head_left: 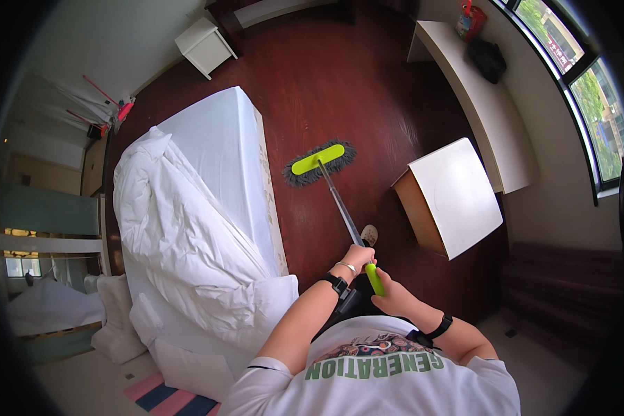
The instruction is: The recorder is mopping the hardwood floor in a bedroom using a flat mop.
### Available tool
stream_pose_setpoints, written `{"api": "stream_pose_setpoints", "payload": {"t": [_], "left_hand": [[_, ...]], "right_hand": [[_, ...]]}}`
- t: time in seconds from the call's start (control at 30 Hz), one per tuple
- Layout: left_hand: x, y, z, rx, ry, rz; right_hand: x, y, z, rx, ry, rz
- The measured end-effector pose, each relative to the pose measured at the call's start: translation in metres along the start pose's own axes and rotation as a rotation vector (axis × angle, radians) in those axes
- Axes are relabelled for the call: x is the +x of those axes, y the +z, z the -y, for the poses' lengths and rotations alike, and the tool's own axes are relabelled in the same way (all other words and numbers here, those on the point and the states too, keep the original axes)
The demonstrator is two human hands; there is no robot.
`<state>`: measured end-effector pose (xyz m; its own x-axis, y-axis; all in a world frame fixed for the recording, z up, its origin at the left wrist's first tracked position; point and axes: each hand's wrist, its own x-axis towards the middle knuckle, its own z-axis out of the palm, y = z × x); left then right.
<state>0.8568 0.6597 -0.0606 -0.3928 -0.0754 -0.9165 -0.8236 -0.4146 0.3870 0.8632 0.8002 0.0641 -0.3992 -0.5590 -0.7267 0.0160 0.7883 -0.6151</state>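
A mop with a lime-green plate and a shaggy grey head rests on the dark red wooden floor. Its silver pole slants back toward me and ends in a green grip. My left hand is closed round the pole just above that grip. Lower down, my right hand wraps the green grip near its end. The mop head lies to the right of the bed's far part.
A bed with a rumpled white duvet fills the left side. To the right stand a white-topped cabinet and a long window ledge carrying a black bag. A white nightstand is at the far left.
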Motion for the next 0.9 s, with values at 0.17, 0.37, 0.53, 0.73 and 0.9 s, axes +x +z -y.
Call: {"api": "stream_pose_setpoints", "payload": {"t": [0.17, 0.37, 0.53, 0.73, 0.9], "left_hand": [[0.071, -0.033, -0.091, 0.057, 0.048, -0.064], [0.099, -0.005, -0.144, 0.067, 0.092, -0.134], [0.048, 0.081, -0.133, -0.087, -0.019, 0.048], [0.021, 0.125, -0.107, -0.215, -0.287, 0.293], [0.038, 0.108, -0.131, -0.243, -0.395, 0.325]], "right_hand": [[0.097, -0.050, 0.036, -0.015, 0.005, 0.020], [0.133, -0.087, 0.018, 0.098, -0.100, -0.191], [0.039, -0.139, -0.017, 0.336, 0.049, -0.251], [-0.031, -0.154, -0.009, 0.409, 0.235, -0.404], [-0.005, -0.166, 0.013, 0.406, 0.279, -0.380]]}}
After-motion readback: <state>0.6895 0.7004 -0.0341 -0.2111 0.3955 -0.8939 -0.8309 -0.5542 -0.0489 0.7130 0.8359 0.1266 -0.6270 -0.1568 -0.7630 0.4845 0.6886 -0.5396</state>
